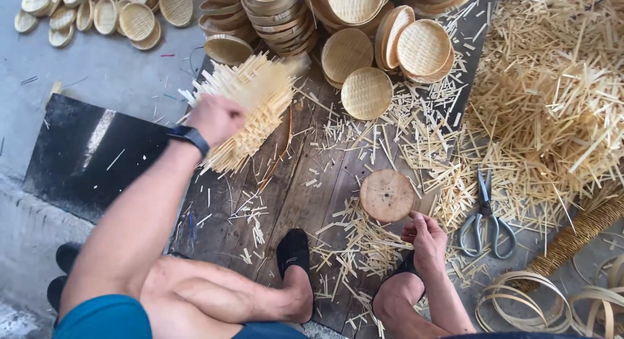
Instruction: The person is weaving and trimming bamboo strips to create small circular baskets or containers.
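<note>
My left hand (pixel 214 118) is gripping the woven mat (pixel 250 105) up-left of the wooden disc (pixel 387 195); right hand's fingers (pixel 416 227) are curling loosely just below it.

Woven mat (pixel 250 108): pale straw yellow, crisscross weave
Round wooden disc (pixel 387 195): tan, darker speckles
Scissors (pixel 485 215): grey metal
Watch (pixel 189 137): black
Slippers (pixel 294 249): black
Floorboards (pixel 305 189): dark brown, weathered
Bamboo trays (pixel 367 92): light beige, fine weave
</note>
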